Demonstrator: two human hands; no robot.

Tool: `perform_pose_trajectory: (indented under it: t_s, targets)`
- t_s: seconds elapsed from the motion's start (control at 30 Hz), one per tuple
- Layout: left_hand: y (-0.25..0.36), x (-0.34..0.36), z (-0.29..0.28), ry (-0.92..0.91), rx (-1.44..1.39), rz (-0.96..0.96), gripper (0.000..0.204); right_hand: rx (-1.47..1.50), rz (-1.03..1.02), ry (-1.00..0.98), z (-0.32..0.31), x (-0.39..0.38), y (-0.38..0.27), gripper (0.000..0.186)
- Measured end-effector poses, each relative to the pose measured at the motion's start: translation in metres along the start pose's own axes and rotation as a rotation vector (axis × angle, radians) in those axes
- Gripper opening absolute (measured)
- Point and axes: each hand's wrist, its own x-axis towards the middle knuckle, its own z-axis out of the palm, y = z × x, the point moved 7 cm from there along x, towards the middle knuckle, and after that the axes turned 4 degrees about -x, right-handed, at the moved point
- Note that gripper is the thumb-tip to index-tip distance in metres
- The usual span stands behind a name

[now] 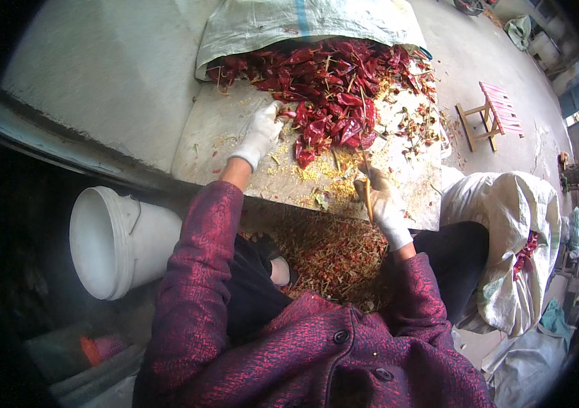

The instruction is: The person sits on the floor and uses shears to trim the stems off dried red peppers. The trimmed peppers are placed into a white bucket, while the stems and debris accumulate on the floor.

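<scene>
A heap of dried red chili peppers (344,88) spreads over a pale board (211,129), with yellow seeds (327,175) scattered along its near side. My left hand (261,136), in a white glove, is at the heap's left edge. Its fingers are closed on a dried chili pepper, mostly hidden by the fingertips. Near the board's front edge is my right hand (386,207), also gloved, with darkened fingertips. It is wrapped round a thin tool with a tan handle (369,197); a narrow dark tip points toward the heap. The tool's exact kind is unclear.
A white woven sack (330,19) lies open behind the heap. To the left stands a tilted white bucket (102,245). Stems and scraps (337,255) cover the floor between my legs. At right are a full white sack (500,204) and a small striped folding stool (497,112).
</scene>
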Motion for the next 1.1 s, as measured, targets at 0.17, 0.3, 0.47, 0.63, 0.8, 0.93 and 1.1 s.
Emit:
perform_pose_trajectory:
  t_s: [0.17,0.3,0.47,0.63,0.8,0.93,1.1]
  targets:
    - [0.057,-0.052,-0.003,-0.204,-0.637,-0.005,0.030,-0.371,-0.166,-0.113,0.050,-0.015,-0.056,0.051]
    - [0.086,-0.082,-0.026,-0.034,-0.394,0.097,0.037,-0.943,-0.464,0.070,0.075,-0.033,-0.108,0.052]
    - [0.092,-0.105,-0.025,0.003,-0.535,-0.014,0.045,-1.157,-0.571,0.092,0.094,-0.046,-0.132,0.051]
    - [0.102,-0.111,-0.030,0.065,-0.414,0.041,0.053,-1.160,-0.736,0.145,0.106,-0.050,-0.144,0.051]
    - [0.102,-0.109,-0.026,0.058,-0.458,0.036,0.047,-1.286,-0.712,0.154,0.107,-0.047,-0.139,0.049]
    - [0.093,-0.106,-0.012,-0.076,-0.559,-0.038,0.038,-1.279,-0.682,0.164,0.104,-0.042,-0.131,0.049]
    - [0.092,-0.106,-0.011,-0.073,-0.772,-0.050,0.035,-1.334,-0.636,0.124,0.104,-0.040,-0.123,0.050]
